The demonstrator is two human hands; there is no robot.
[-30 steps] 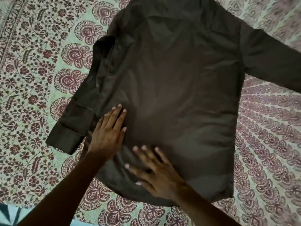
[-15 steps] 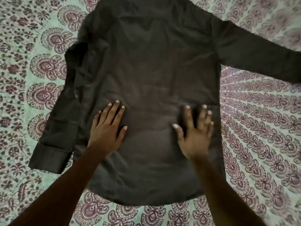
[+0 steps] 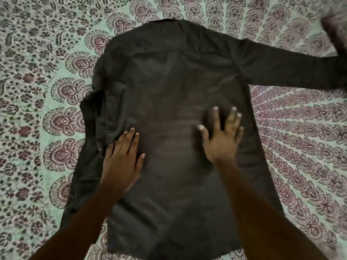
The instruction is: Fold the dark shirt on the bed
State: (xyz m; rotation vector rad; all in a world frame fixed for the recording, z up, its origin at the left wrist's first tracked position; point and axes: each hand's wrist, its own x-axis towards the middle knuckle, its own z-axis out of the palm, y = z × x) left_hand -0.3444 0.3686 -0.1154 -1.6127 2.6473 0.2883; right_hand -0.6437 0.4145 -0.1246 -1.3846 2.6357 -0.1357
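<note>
Across the middle of the patterned bedspread (image 3: 47,91) the dark shirt (image 3: 169,81) lies spread back-side up, collar toward 12 o'clock and hem toward 6. The left hand (image 3: 122,158) rests flat on the cloth at about 8 o'clock of the shirt's centre, fingers straight and close together. The right hand (image 3: 222,136) presses at about 3 o'clock of centre, fingers splayed and flat, gripping nothing. A second ago that right hand sat low near the hem, close beside the left; half a second ago it had already swept out to the right side, and now it sits slightly higher on the back panel (a smoothing stroke, by the look of it). The left hand has scarcely shifted. The left sleeve (image 3: 88,147) lies bunched along the body's edge at 9 o'clock, while the right sleeve (image 3: 300,72) stretches out toward 2 o'clock. I judge the flattening nearly done and no fold yet made; the sleeves likely come in next.
</note>
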